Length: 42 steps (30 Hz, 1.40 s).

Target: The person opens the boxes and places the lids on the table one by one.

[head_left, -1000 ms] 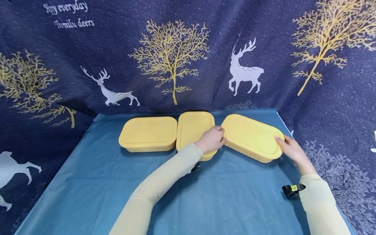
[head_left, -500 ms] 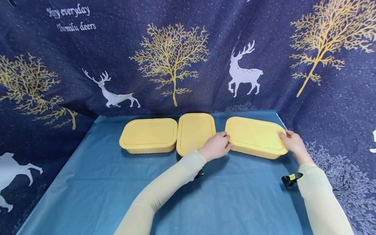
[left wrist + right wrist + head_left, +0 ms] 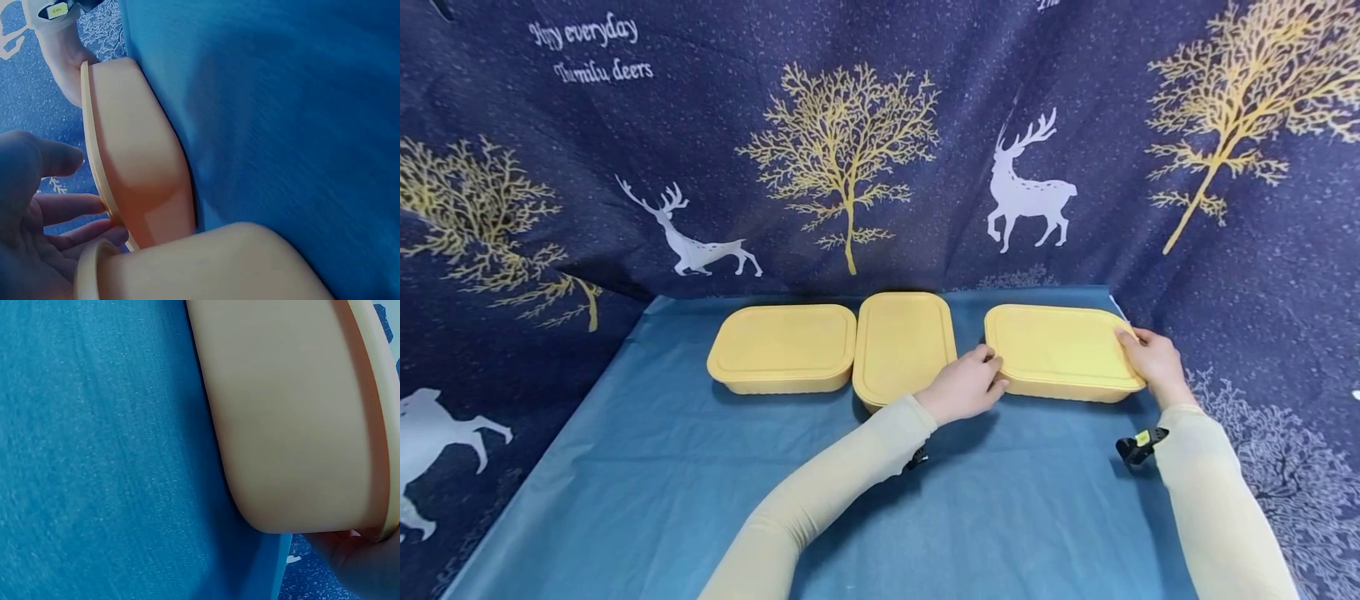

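Note:
Three yellow lidded containers sit in a row at the back of the table. My right hand (image 3: 1156, 364) grips the outer end of the right container (image 3: 1063, 346), its thumb over the lid's edge. In the right wrist view that hand (image 3: 365, 565) shows only at the lower corner, under the rim. My left hand (image 3: 964, 385) reaches across the front of the middle container (image 3: 904, 343). Its fingertips touch the right container's near-left rim; in the left wrist view the thumb (image 3: 62, 157) stands apart from the lid. The left container (image 3: 782, 343) lies flat beside the middle one.
A blue cloth (image 3: 647, 467) covers the table. Behind and at the sides hangs a dark blue curtain (image 3: 925, 50) printed with deer and trees. The right container stands close to the table's right edge. A gap separates it from the middle container.
The right container has turned from slanted to nearly straight and shifted slightly right, away from the middle one. Both hands have moved along with it.

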Each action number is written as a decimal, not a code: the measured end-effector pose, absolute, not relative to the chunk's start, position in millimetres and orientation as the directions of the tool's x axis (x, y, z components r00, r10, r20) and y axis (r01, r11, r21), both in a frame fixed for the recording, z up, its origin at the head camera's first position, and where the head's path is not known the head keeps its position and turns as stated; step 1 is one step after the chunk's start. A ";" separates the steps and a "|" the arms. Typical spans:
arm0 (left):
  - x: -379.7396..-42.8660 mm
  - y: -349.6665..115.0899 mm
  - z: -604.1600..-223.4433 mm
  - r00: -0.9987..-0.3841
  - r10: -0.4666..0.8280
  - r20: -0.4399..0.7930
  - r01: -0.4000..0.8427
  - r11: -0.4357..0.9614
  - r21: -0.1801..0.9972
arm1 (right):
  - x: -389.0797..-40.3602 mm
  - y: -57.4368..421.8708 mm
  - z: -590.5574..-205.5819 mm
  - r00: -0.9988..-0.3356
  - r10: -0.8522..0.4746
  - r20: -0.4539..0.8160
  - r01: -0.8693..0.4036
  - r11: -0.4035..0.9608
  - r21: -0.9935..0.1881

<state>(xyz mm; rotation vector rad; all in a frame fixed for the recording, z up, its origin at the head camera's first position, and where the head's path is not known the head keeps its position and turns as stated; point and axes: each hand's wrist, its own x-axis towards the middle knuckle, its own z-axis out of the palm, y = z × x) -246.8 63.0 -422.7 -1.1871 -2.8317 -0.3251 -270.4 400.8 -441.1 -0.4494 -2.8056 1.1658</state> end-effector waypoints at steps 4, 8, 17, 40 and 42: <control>-244.7 64.9 -425.4 -0.732 0.664 0.153 0.679 0.692 0.245 | -270.9 400.5 -442.0 -0.947 0.318 -0.039 0.253 0.669 -0.699; -238.5 68.3 -427.6 -0.786 0.601 0.144 0.600 0.685 0.415 | -270.9 399.9 -442.7 -0.944 0.327 -0.038 0.260 0.670 -0.696; -225.4 88.5 -425.7 -0.881 0.464 0.092 0.369 0.552 0.748 | -263.9 394.7 -438.3 -0.945 0.322 -0.055 0.268 0.669 -0.693; -246.1 97.4 -460.8 -0.965 0.257 0.052 0.156 0.402 0.902 | -252.6 390.6 -436.2 -0.940 0.330 -0.087 0.287 0.627 -0.724; -246.7 95.2 -460.4 -0.965 0.258 0.050 0.157 0.413 0.897 | -252.1 390.7 -436.4 -0.941 0.328 -0.088 0.286 0.626 -0.725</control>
